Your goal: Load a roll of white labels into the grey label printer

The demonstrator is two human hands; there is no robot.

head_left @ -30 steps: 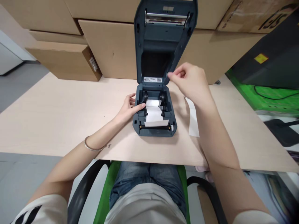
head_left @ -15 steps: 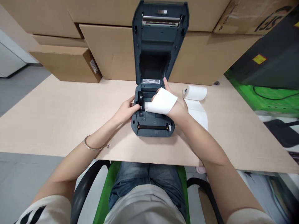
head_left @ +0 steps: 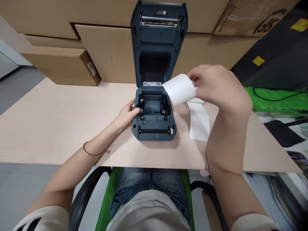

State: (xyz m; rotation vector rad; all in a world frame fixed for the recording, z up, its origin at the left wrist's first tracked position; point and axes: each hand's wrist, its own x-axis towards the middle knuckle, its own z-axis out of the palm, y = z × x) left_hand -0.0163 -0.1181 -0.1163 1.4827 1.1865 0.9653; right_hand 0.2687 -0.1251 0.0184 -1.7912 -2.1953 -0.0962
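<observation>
A dark grey label printer [head_left: 154,125] stands on the table with its lid [head_left: 158,41] raised. Between the two black roll holders [head_left: 164,104] in its bay there is no roll. My left hand [head_left: 125,117] grips the printer's left side, the thumb over the rim by the left holder. Up and to the right of the bay, my right hand [head_left: 214,83] is closed on the right end of a small white label roll [head_left: 180,89], whose loose end hangs curved toward the printer. Some fingertips are hidden behind the roll. Below that hand lies a white paper strip [head_left: 199,123].
Cardboard boxes [head_left: 106,54] line the back of the table [head_left: 60,128], with a flatter box [head_left: 60,65] at the left. A black case [head_left: 271,54] and a green surface [head_left: 267,102] are on the right. My chair's armrests flank my legs.
My right hand has lifted the label roll out of the printer bay, up and to the right. My left hand stays on the printer. The view has shifted slightly.
</observation>
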